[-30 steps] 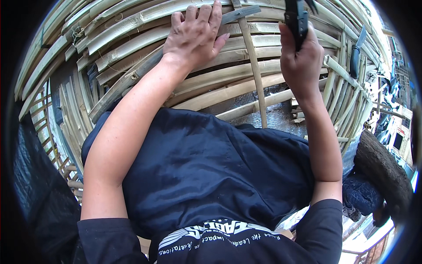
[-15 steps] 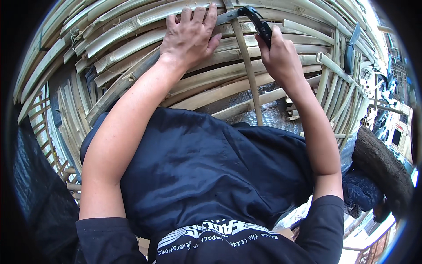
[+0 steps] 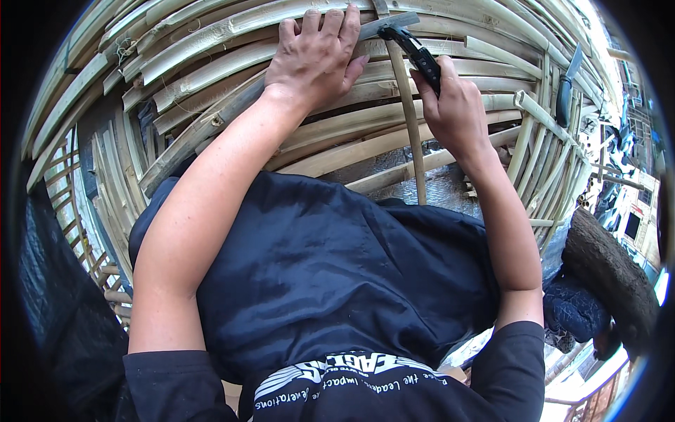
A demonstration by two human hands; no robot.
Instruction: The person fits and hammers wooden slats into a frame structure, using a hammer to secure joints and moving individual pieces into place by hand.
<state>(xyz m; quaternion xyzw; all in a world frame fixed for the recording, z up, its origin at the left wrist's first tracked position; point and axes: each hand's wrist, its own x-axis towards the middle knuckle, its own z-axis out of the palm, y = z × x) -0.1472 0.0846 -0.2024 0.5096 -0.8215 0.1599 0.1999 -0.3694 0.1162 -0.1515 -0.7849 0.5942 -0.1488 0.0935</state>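
My left hand (image 3: 316, 53) lies palm down across the bamboo slats (image 3: 211, 60), fingers a little apart and thumb out to the side. Beneath its fingers a slat is pressed. My right hand (image 3: 455, 105) is wrapped round the dark handle of a black hammer-like tool (image 3: 415, 56) with holes along its grip. Its bent head meets a flat grey strip (image 3: 401, 22) just right of my left fingers, by the crossing of a thin upright stick (image 3: 408, 119). Whether my left hand also pins that strip cannot be made out.
A knife (image 3: 564, 95) with a dark handle rests on the slats at right. Dark cloth (image 3: 323, 260) covers my lap. A thick log (image 3: 608, 271) lies at the right, and black sheeting (image 3: 60, 302) hangs at the left. Short bamboo pieces (image 3: 116, 179) stand at left.
The black tool's head has come down and slightly left against the grey strip, which now shows further to the right. My right hand has moved a little down and right.
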